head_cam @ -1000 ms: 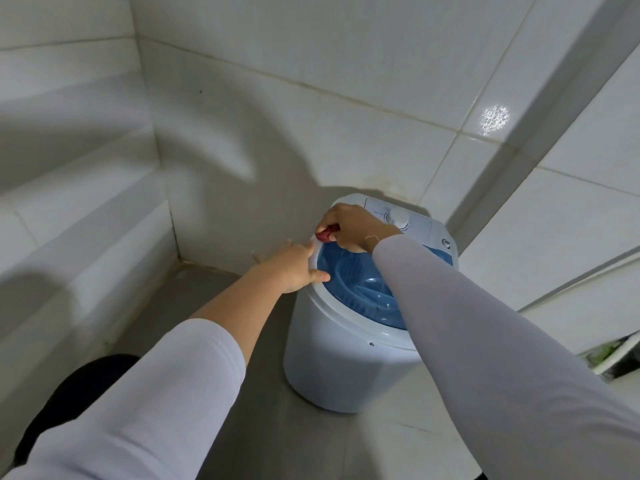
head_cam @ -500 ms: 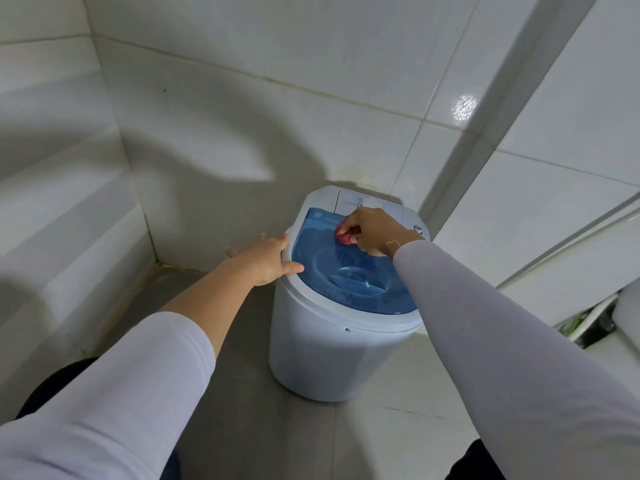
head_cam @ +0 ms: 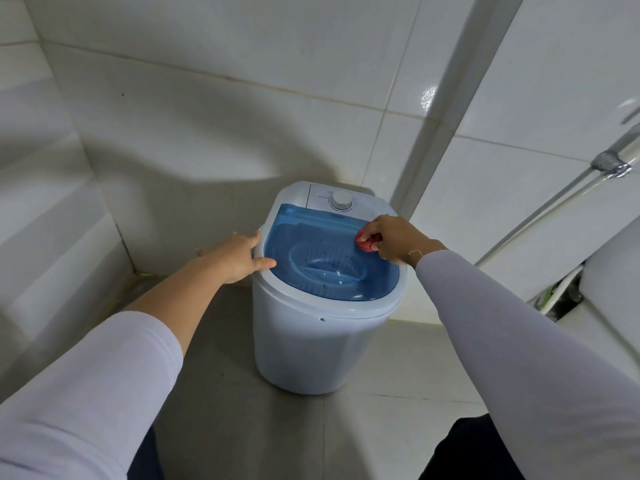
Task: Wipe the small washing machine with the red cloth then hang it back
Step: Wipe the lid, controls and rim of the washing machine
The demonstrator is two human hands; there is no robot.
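A small white washing machine (head_cam: 311, 344) stands on the floor in a tiled corner, with a clear blue lid (head_cam: 311, 237) and a white dial (head_cam: 341, 201) at the back. My right hand (head_cam: 394, 239) grips a bunched red cloth (head_cam: 366, 242) and presses it on the lid's right side. Only a small part of the cloth shows under the fingers. My left hand (head_cam: 239, 254) rests on the machine's left rim with fingers straight and thumb on the lid's edge.
White tiled walls close in on the left and behind. A metal pipe with a fitting (head_cam: 609, 166) runs down the right wall. A white fixture (head_cam: 609, 282) sits at the right edge. Grey floor tiles (head_cam: 214, 393) lie in front of the machine.
My right hand has slid the red cloth from the lid's back left across to its right side. My left hand stays on the left rim. The camera view has shifted.
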